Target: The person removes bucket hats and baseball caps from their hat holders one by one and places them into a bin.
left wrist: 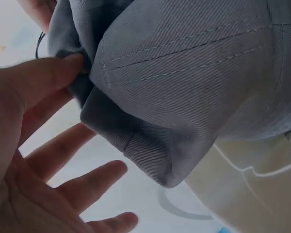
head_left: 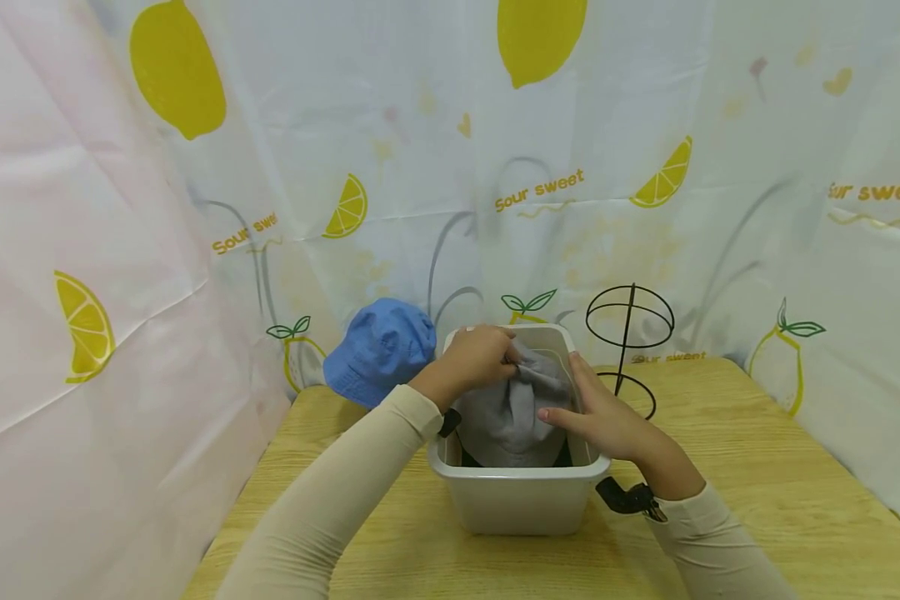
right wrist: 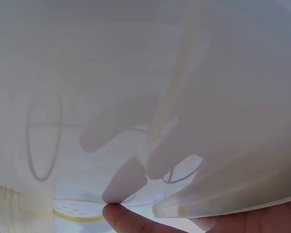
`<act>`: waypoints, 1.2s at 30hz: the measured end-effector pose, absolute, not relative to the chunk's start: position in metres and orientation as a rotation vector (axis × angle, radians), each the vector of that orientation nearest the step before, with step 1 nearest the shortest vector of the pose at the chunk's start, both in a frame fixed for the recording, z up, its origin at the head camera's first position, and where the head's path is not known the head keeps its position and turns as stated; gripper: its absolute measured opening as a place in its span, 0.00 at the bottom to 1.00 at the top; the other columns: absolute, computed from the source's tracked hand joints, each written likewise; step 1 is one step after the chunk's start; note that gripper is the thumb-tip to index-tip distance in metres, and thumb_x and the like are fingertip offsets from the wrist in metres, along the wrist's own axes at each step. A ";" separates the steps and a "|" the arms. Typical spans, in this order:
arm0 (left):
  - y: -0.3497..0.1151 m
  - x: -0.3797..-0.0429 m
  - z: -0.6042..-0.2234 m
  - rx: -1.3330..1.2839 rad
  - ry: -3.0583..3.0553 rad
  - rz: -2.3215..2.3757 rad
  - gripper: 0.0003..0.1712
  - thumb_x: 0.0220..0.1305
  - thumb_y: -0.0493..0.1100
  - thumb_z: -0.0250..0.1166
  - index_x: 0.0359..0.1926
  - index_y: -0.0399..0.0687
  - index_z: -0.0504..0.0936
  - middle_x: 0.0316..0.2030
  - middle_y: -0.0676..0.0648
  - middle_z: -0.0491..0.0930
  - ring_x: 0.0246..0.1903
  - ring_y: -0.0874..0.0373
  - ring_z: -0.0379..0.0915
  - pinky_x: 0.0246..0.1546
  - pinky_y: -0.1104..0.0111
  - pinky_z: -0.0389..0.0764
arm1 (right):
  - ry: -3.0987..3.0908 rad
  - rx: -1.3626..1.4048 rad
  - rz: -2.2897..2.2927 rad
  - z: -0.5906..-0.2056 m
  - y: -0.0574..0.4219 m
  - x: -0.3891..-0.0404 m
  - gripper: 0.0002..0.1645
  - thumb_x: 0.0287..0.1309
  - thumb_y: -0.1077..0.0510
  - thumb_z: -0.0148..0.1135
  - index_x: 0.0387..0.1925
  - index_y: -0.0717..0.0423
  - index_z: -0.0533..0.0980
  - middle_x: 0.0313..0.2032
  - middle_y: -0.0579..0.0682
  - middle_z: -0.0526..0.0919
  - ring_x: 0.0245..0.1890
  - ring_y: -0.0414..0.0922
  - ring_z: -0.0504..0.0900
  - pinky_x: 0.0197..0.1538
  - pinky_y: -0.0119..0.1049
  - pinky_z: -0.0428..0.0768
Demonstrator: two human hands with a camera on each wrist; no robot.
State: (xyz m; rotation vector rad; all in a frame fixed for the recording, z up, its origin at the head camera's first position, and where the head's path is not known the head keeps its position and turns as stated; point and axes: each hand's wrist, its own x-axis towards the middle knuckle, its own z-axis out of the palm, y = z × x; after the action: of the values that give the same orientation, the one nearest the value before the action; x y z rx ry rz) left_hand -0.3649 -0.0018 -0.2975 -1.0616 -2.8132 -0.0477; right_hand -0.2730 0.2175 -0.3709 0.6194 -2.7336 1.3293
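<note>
A grey cloth hat with stitched seams sits crumpled inside a white plastic bin. My left hand reaches over the bin's left side and pinches the hat's far edge between thumb and index finger; in the left wrist view its other fingers spread out loosely below the fabric. At the right rim, my right hand lies with straight fingers along the outside, fingertips against the bin wall in the right wrist view. Its thumb extends inward over the hat. Something dark shows beneath the hat.
A blue bucket hat rests at the back left of the wooden table. Behind the bin at the right stands a black wire hat stand. A lemon-print curtain closes off the back and sides.
</note>
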 end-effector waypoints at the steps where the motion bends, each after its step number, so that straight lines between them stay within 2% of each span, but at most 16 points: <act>1: -0.002 -0.365 -0.298 -1.070 -2.829 -0.026 0.11 0.67 0.50 0.67 0.47 0.66 0.93 0.66 0.54 0.80 0.62 0.53 0.79 0.61 0.43 0.75 | -2.736 0.620 1.329 -0.371 0.217 -0.273 0.65 0.69 0.37 0.61 0.82 0.51 0.26 0.82 0.60 0.27 0.82 0.64 0.30 0.74 0.73 0.43; 4: -0.003 -0.366 -0.301 -1.096 -2.858 0.044 0.12 0.69 0.54 0.65 0.47 0.68 0.93 0.66 0.54 0.80 0.61 0.54 0.79 0.59 0.46 0.77 | -2.726 0.639 1.340 -0.369 0.216 -0.274 0.64 0.70 0.39 0.61 0.82 0.50 0.25 0.82 0.59 0.26 0.81 0.64 0.30 0.74 0.74 0.44; 8: -0.004 -0.366 -0.302 -1.212 -2.919 0.029 0.17 0.70 0.57 0.63 0.41 0.54 0.92 0.62 0.50 0.81 0.54 0.54 0.81 0.54 0.55 0.80 | -2.713 0.662 1.345 -0.367 0.214 -0.275 0.64 0.70 0.40 0.61 0.82 0.49 0.26 0.82 0.59 0.27 0.81 0.65 0.31 0.73 0.75 0.46; 9: -0.004 -0.366 -0.302 -1.239 -2.947 0.015 0.19 0.70 0.58 0.63 0.43 0.51 0.91 0.61 0.48 0.81 0.53 0.53 0.81 0.54 0.56 0.80 | -2.713 0.663 1.342 -0.367 0.213 -0.275 0.64 0.70 0.40 0.61 0.82 0.49 0.26 0.82 0.59 0.27 0.81 0.65 0.31 0.73 0.75 0.46; 11: -0.005 -0.365 -0.303 -1.258 -3.026 -0.013 0.25 0.70 0.61 0.62 0.52 0.48 0.89 0.66 0.47 0.77 0.60 0.50 0.77 0.61 0.57 0.77 | -2.718 0.659 1.330 -0.366 0.213 -0.276 0.64 0.70 0.40 0.61 0.82 0.50 0.26 0.82 0.60 0.27 0.81 0.65 0.32 0.73 0.75 0.46; 14: -0.006 -0.365 -0.305 -1.214 -3.141 0.008 0.40 0.67 0.68 0.62 0.73 0.56 0.75 0.78 0.50 0.63 0.76 0.45 0.61 0.74 0.51 0.64 | -2.732 0.647 1.310 -0.365 0.213 -0.276 0.64 0.70 0.39 0.60 0.82 0.50 0.26 0.82 0.61 0.27 0.81 0.66 0.32 0.73 0.75 0.46; 16: -0.006 -0.365 -0.308 -1.188 -3.205 -0.002 0.46 0.66 0.70 0.62 0.79 0.60 0.64 0.82 0.52 0.52 0.81 0.42 0.46 0.78 0.46 0.54 | -2.741 0.641 1.299 -0.364 0.213 -0.275 0.64 0.70 0.38 0.60 0.82 0.51 0.26 0.82 0.62 0.27 0.81 0.67 0.32 0.73 0.76 0.47; 19: -0.004 -0.366 -0.312 -1.209 -3.259 -0.035 0.50 0.66 0.69 0.62 0.83 0.63 0.54 0.83 0.51 0.48 0.82 0.39 0.40 0.79 0.44 0.50 | -2.753 0.633 1.286 -0.364 0.214 -0.273 0.64 0.70 0.38 0.59 0.82 0.52 0.26 0.82 0.61 0.27 0.81 0.67 0.32 0.72 0.76 0.47; 24: 0.002 -0.368 -0.316 -1.248 -3.287 -0.049 0.52 0.67 0.68 0.63 0.84 0.70 0.48 0.84 0.50 0.45 0.81 0.36 0.38 0.78 0.41 0.48 | -2.769 0.609 1.275 -0.364 0.217 -0.271 0.64 0.70 0.38 0.60 0.82 0.54 0.26 0.82 0.60 0.26 0.81 0.66 0.30 0.73 0.75 0.43; 28: 0.003 -0.367 -0.318 -1.206 -3.304 -0.016 0.51 0.65 0.71 0.63 0.82 0.77 0.48 0.84 0.52 0.43 0.81 0.35 0.38 0.77 0.37 0.48 | -2.779 0.586 1.297 -0.367 0.219 -0.272 0.65 0.70 0.37 0.60 0.82 0.54 0.25 0.82 0.58 0.25 0.81 0.65 0.29 0.73 0.75 0.42; 31: 0.004 -0.366 -0.322 -1.169 -3.322 -0.007 0.50 0.64 0.72 0.63 0.81 0.81 0.48 0.84 0.51 0.40 0.82 0.38 0.39 0.77 0.38 0.50 | -2.781 0.570 1.317 -0.369 0.219 -0.271 0.65 0.70 0.37 0.60 0.82 0.52 0.25 0.82 0.58 0.25 0.81 0.67 0.31 0.72 0.77 0.46; 36: 0.005 -0.368 -0.328 -1.179 -3.378 -0.039 0.50 0.65 0.70 0.64 0.82 0.80 0.49 0.84 0.47 0.39 0.82 0.42 0.40 0.78 0.43 0.51 | -2.766 0.596 1.348 -0.371 0.218 -0.269 0.64 0.70 0.38 0.60 0.83 0.47 0.25 0.82 0.60 0.26 0.80 0.71 0.36 0.65 0.79 0.60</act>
State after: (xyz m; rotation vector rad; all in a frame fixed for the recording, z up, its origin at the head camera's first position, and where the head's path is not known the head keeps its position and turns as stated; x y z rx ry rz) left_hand -0.3684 0.0053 -0.3282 -1.1795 -3.3778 -0.0387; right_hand -0.2695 0.2176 -0.3715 0.5959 -2.7658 1.3485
